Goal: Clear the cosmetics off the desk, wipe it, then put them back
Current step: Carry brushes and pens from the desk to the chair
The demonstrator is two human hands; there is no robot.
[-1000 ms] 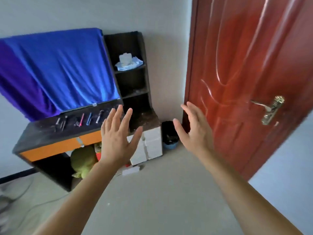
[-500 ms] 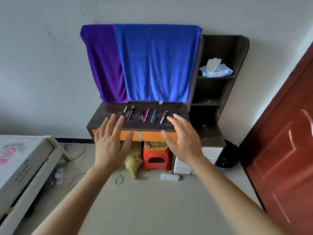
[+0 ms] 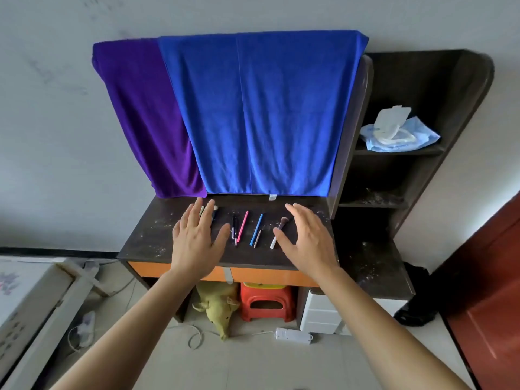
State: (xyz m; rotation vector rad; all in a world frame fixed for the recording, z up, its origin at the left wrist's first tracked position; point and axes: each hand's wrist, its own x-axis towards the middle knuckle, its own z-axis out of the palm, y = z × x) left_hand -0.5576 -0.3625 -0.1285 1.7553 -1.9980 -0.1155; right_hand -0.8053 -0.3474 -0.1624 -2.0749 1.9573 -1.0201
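Observation:
A dark, dusty desk (image 3: 152, 237) with an orange front edge carries a row of slim cosmetics: a pink pencil (image 3: 242, 226), a blue pencil (image 3: 256, 229), a dark pencil (image 3: 234, 227) and a white-handled brush (image 3: 278, 231). More items lie partly hidden behind my left hand (image 3: 197, 240), which is open, fingers spread, raised in front of the desk's left half. My right hand (image 3: 306, 239) is open too, held just right of the brush. Neither hand holds anything.
Purple cloth (image 3: 143, 119) and blue cloth (image 3: 261, 111) hang behind the desk. A dark shelf unit (image 3: 455, 88) at right holds a pack of wipes (image 3: 394, 133). Below are a red stool (image 3: 266, 302), a yellow plush toy (image 3: 218, 305), white drawers (image 3: 320, 311) and a power strip (image 3: 294, 334). A red door (image 3: 489, 291) stands at right.
The view has swung from the door to face the desk and moved closer. Both open hands now appear over the desk top beside the cosmetics.

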